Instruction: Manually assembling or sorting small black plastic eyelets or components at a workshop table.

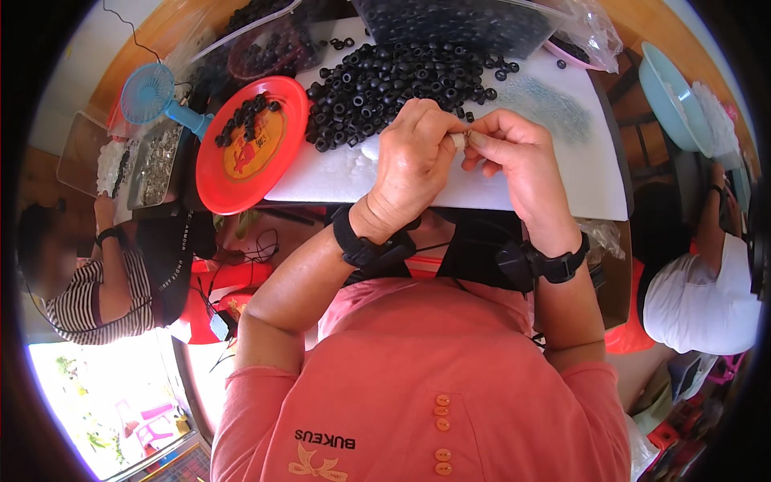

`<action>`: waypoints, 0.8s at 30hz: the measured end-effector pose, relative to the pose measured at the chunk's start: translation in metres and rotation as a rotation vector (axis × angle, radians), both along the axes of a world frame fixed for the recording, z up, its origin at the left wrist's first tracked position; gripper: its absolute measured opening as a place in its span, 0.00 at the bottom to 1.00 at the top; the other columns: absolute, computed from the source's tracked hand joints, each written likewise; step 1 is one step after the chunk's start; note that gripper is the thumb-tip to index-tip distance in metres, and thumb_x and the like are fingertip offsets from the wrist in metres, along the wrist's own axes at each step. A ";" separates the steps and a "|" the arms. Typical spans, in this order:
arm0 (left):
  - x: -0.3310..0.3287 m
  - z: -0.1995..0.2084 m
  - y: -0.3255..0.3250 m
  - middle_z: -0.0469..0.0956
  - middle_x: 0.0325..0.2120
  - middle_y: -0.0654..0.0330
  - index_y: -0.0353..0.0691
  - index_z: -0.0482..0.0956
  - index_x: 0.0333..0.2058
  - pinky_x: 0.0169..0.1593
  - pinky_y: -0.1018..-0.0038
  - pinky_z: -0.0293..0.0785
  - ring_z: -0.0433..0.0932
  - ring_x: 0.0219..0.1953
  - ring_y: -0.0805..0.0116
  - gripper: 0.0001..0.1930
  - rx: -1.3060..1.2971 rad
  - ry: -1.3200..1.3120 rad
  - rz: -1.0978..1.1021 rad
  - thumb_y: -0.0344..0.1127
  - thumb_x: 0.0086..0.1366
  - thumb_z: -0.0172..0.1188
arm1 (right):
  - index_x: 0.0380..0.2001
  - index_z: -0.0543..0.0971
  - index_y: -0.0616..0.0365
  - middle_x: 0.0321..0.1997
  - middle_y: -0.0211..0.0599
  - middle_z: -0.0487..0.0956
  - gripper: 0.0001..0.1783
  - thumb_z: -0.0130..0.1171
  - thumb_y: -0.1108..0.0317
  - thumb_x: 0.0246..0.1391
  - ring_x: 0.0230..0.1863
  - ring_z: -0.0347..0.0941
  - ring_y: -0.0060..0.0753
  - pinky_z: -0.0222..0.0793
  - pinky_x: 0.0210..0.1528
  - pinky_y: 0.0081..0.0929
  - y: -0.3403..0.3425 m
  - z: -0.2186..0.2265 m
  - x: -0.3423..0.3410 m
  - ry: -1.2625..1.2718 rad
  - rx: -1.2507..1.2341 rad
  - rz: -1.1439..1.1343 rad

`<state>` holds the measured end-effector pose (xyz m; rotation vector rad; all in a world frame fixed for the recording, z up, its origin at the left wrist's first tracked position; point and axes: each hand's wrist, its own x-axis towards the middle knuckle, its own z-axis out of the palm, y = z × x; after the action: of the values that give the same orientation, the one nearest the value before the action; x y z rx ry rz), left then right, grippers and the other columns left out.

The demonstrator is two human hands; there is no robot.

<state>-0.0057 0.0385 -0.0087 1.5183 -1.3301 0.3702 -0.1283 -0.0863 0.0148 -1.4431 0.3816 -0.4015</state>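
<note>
My left hand [411, 153] and my right hand [520, 153] meet over the near part of a white tabletop [586, 181]. Both are closed in a pinch, fingertips almost touching. A small whitish piece or wrapping [458, 141] shows at my left fingertips; its kind is not clear. Whatever my right thumb and finger pinch is too small to make out. Just beyond my hands spreads a big heap of small black ring-shaped parts [377, 88] with holes. A scatter of tiny clear pieces [554, 108] lies to the right of the heap.
Left of the heap, a red plate [210, 181] holds some black parts. A blue fan [149, 92] and a metal tray [157, 165] are farther left. Clear bins [474, 28] stand at the back. People sit at both sides; a light-blue basin [671, 96] is at right.
</note>
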 end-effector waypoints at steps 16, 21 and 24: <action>-0.004 0.007 -0.007 0.75 0.28 0.55 0.35 0.77 0.36 0.33 0.65 0.74 0.76 0.32 0.54 0.11 0.101 -0.177 0.041 0.19 0.54 0.64 | 0.31 0.79 0.62 0.25 0.28 0.77 0.09 0.60 0.67 0.62 0.27 0.70 0.16 0.66 0.29 0.18 0.004 -0.006 0.003 -0.090 -0.284 -0.136; -0.005 0.008 -0.005 0.78 0.29 0.54 0.35 0.78 0.34 0.34 0.62 0.76 0.79 0.32 0.53 0.08 0.172 0.120 -0.059 0.23 0.54 0.63 | 0.30 0.78 0.63 0.25 0.28 0.76 0.11 0.58 0.66 0.64 0.27 0.70 0.17 0.66 0.30 0.18 0.001 -0.008 -0.001 -0.116 -0.175 -0.096; -0.005 0.011 -0.004 0.80 0.27 0.53 0.34 0.80 0.32 0.34 0.66 0.76 0.80 0.29 0.56 0.06 0.218 0.351 -0.105 0.23 0.54 0.63 | 0.30 0.78 0.62 0.25 0.27 0.76 0.11 0.58 0.66 0.64 0.27 0.70 0.17 0.65 0.29 0.17 0.000 -0.012 -0.002 -0.113 -0.186 -0.084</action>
<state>-0.0106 0.0346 0.0023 1.5969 -1.1906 -0.1101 -0.1302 -0.0859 0.0027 -1.5804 0.3213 -0.5967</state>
